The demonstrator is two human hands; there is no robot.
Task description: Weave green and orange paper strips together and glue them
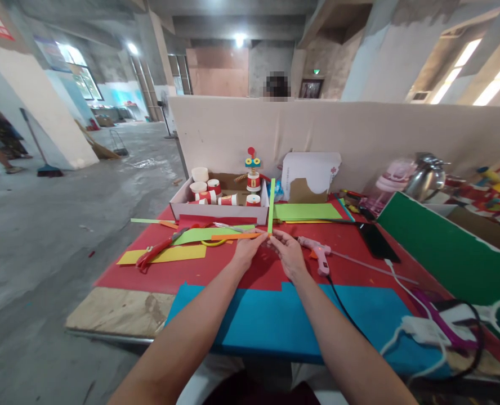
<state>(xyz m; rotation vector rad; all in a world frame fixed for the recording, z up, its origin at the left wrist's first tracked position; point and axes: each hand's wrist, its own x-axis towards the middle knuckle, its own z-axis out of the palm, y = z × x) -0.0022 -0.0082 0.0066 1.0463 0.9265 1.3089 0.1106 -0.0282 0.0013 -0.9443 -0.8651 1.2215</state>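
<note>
My left hand (pixel 250 250) pinches an orange paper strip (pixel 233 237) that points left. Fingertips of my right hand (pixel 288 253) close on the lower end of a light green paper strip (pixel 272 202), which stands upright. The two strips meet at a corner between my fingertips; whether they are stuck together is hidden. Just right of my right hand lies a pink glue gun (pixel 321 256) with a glue stick out of its back. To the left are a red-handled tool (pixel 159 250), a green paper sheet (pixel 197 234) and a yellow paper sheet (pixel 182 255).
Behind my hands, a cardboard box (pixel 216 212) holds several paper cups and a cup figure (pixel 253 179). Green sheets (pixel 307 211) lie beside it. At right are a phone (pixel 376 242), a metal jug (pixel 426 175), a green panel (pixel 448 259) and a power strip (pixel 440 332) with cables.
</note>
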